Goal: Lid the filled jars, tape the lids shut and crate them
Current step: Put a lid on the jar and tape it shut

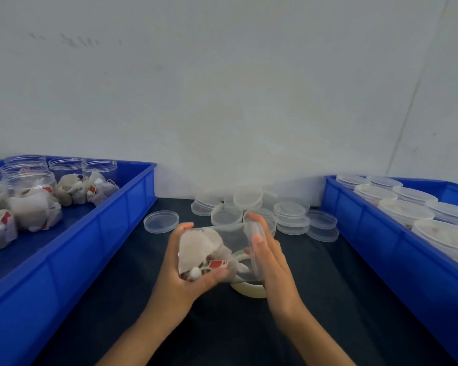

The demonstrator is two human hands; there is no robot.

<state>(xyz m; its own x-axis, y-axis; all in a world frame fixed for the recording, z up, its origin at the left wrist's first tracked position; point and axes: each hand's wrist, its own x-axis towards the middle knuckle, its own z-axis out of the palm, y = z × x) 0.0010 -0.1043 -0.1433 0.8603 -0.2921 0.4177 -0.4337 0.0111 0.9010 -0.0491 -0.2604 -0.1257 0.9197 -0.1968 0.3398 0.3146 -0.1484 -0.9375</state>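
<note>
The jar (217,249) lies on its side in mid-air above the dark table (341,299), its long axis running left to right, stuffed with tea bags. The left hand (185,270) wraps its base end, fingers curled under it. The right hand (267,257) sits at the mouth end with straight fingers pressed on the lid (255,241), so capping looks like the step in hand; whether the lid is fully seated I cannot tell. A tape roll (249,290) lies just beneath the jar, nearer the right hand. Spare lids (291,216) are heaped just beyond. Left crate (95,233) holds open filled jars; right crate (381,247) holds lidded ones.
</note>
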